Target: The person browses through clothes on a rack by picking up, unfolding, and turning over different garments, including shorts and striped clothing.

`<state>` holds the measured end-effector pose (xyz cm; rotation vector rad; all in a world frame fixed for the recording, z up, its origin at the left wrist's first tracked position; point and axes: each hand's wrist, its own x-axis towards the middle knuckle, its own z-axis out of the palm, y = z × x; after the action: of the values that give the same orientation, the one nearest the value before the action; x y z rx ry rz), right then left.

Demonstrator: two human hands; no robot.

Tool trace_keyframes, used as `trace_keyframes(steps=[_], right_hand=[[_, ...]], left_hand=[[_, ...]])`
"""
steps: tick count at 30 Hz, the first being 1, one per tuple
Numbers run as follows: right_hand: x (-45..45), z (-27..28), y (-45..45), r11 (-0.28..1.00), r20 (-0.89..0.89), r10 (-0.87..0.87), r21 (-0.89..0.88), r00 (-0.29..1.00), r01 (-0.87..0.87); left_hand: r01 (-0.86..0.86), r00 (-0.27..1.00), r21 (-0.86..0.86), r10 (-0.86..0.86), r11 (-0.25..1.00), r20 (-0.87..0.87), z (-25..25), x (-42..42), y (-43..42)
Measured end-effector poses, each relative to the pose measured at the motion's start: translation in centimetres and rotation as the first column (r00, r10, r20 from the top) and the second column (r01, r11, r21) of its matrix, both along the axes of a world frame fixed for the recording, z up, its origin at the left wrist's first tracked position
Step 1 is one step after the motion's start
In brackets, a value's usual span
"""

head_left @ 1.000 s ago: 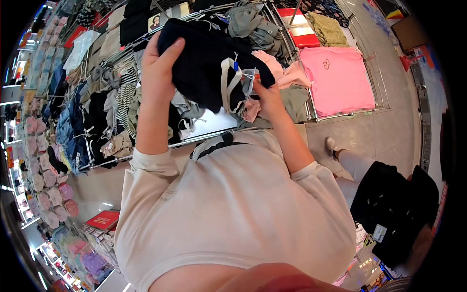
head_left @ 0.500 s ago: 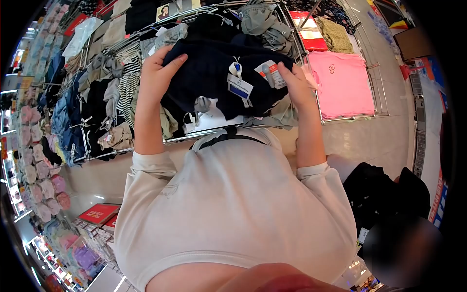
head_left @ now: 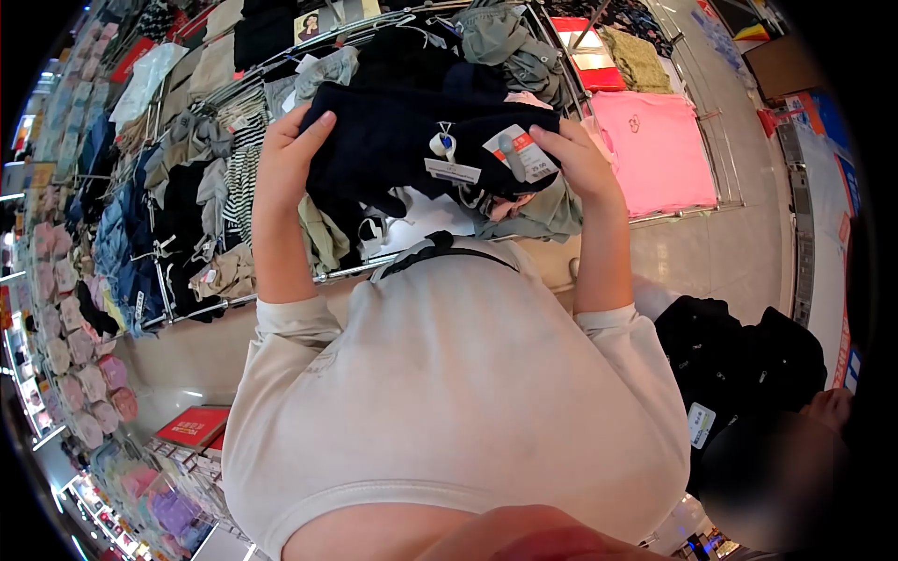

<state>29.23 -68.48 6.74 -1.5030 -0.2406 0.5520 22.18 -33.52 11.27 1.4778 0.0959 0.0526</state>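
A dark navy garment (head_left: pixel 374 140) is stretched between my two hands above a rack heaped with clothes. My left hand (head_left: pixel 292 154) pinches its left end, thumb on top. At the opposite end my right hand (head_left: pixel 582 164) grips the cloth beside a white and orange price tag (head_left: pixel 538 166). A white hang tag (head_left: pixel 453 171) dangles from the garment's middle on a loop. Which kind of garment it is I cannot make out. Beneath it lie a white piece (head_left: pixel 416 222) and a grey-green garment (head_left: pixel 547 213).
The wire rack's front rail (head_left: pixel 360 269) runs close to my waist. Striped clothes (head_left: pixel 241 182) and jeans (head_left: pixel 122 234) lie to the left. A folded pink shirt (head_left: pixel 655 154) sits at the right. Another person in black (head_left: pixel 739 360) is at my lower right.
The navy garment's lower edge has risen, uncovering more of the grey-green cloth below. My hands have spread slightly apart, still gripping both ends. The other person's hand now shows at lower right.
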Motion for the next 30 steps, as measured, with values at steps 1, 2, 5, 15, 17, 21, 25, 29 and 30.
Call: trace_keyframes(steps=[1, 2, 5, 15, 17, 21, 25, 29, 30], right_hand=[[-0.1, -0.2, 0.2, 0.998, -0.028, 0.003, 0.060, 1.000, -0.002], [-0.2, -0.6, 0.5, 0.998, -0.025, 0.001, 0.058, 1.000, 0.000], [-0.7, -2.0, 2.0, 0.987, -0.023, -0.121, 0.106, 0.992, 0.123], [-5.2, -5.8, 3.2, 0.980, -0.208, 0.167, 0.144, 0.964, -0.139], [-5.5, -6.5, 2.8, 0.975, -0.208, 0.195, 0.144, 0.959, -0.167], [-6.4, -7.4, 2.7, 0.969, -0.280, 0.197, 0.202, 0.940, -0.143], [-6.8, -8.9, 3.2, 0.967, -0.346, 0.166, 0.241, 0.923, -0.083], [-7.0, -9.0, 3.2, 0.968, -0.330, 0.228, 0.181, 0.916, -0.175], [-7.2, -9.3, 3.1, 0.968, -0.331, 0.224, 0.181, 0.917, -0.171]], left_hand=[[0.004, 1.000, -0.012, -0.003, 1.000, 0.005, 0.0, -0.2, 0.2], [0.007, 1.000, -0.025, -0.007, 1.000, 0.011, 0.0, -0.3, 0.4], [0.047, 0.999, -0.018, -0.047, 0.999, -0.019, -1.0, -0.7, 1.3], [0.201, 0.963, -0.130, -0.220, 0.971, -0.155, -8.4, -4.8, 4.6], [0.283, 0.932, -0.161, -0.311, 0.945, -0.184, -9.4, -5.6, 5.0], [0.340, 0.906, -0.307, -0.397, 0.889, -0.145, -11.9, -6.3, 6.0], [0.129, 0.925, -0.549, -0.300, 0.826, -0.234, -15.0, -6.5, 4.5], [0.247, 0.843, -0.554, -0.458, 0.795, -0.282, -15.3, -7.4, 3.0], [0.250, 0.841, -0.554, -0.462, 0.794, -0.282, -15.4, -7.6, 2.8]])
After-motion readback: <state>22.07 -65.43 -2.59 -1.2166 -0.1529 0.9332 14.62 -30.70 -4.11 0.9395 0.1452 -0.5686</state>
